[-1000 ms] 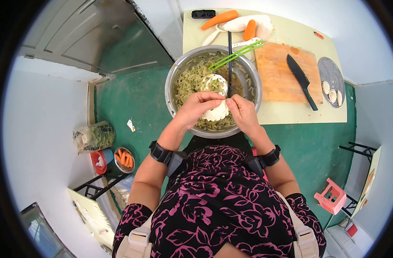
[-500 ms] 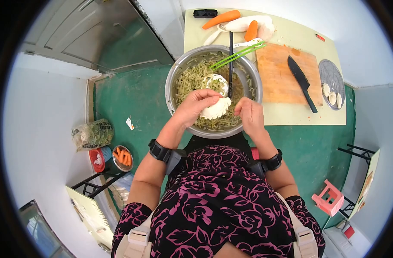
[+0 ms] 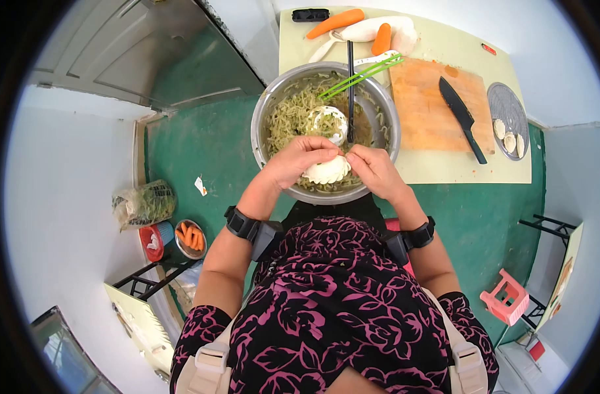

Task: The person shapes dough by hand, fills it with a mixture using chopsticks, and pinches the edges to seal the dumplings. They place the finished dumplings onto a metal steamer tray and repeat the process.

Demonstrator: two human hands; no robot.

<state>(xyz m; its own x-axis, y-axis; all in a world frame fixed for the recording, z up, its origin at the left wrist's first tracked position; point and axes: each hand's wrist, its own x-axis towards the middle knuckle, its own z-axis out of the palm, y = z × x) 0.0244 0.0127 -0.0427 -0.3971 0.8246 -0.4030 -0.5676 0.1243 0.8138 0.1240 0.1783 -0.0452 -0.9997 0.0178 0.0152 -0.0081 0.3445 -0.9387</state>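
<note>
A pale dumpling (image 3: pixel 326 172) with a pleated edge is held over the large metal bowl (image 3: pixel 263 131). My left hand (image 3: pixel 299 159) grips it from the left, thumb on top. From the right, my right hand (image 3: pixel 375 169) pinches its edge near the left fingertips. Shredded green filling (image 3: pixel 285 118) fills much of the bowl. A white round dish or wrapper (image 3: pixel 337 123) with filling on it sits in the bowl just beyond my hands. Black chopsticks (image 3: pixel 350 79) and green chopsticks (image 3: pixel 359 77) lean over the bowl's far rim.
Right of the bowl, a black knife (image 3: pixel 459 108) lies on a wooden cutting board (image 3: pixel 418 105). Several dumplings rest on a round grey tray (image 3: pixel 507 108) farther right. Carrots (image 3: pixel 336 23), a white radish (image 3: pixel 375 29) and a peeler (image 3: pixel 325 47) lie behind. A pink stool (image 3: pixel 505 295) stands on the floor.
My right hand has moved left from beside the dumpling and now pinches its edge. My left hand keeps its hold. The view has shifted slightly.
</note>
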